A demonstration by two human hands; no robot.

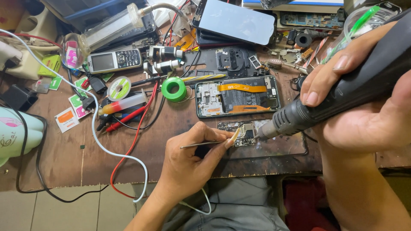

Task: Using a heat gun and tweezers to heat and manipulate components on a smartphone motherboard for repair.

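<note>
My left hand [190, 160] pinches thin metal tweezers [201, 144] whose tips reach a small phone circuit board [243, 133] lying on a dark mat [282, 147]. A black hot-air handle [342, 92] is gripped in my right hand [364, 115]; its metal nozzle [267, 129] points down-left, close to the right edge of that board. Just behind the board lies an opened phone [237, 96] with its battery and orange flex cable showing.
The brown workbench [64, 154] is crowded. A green solder-wick spool [174, 89], a flux syringe [122, 105], red and white wires [137, 128], an old keypad phone [115, 60], a phone screen [235, 20] and a black back cover [229, 60] lie behind my hands.
</note>
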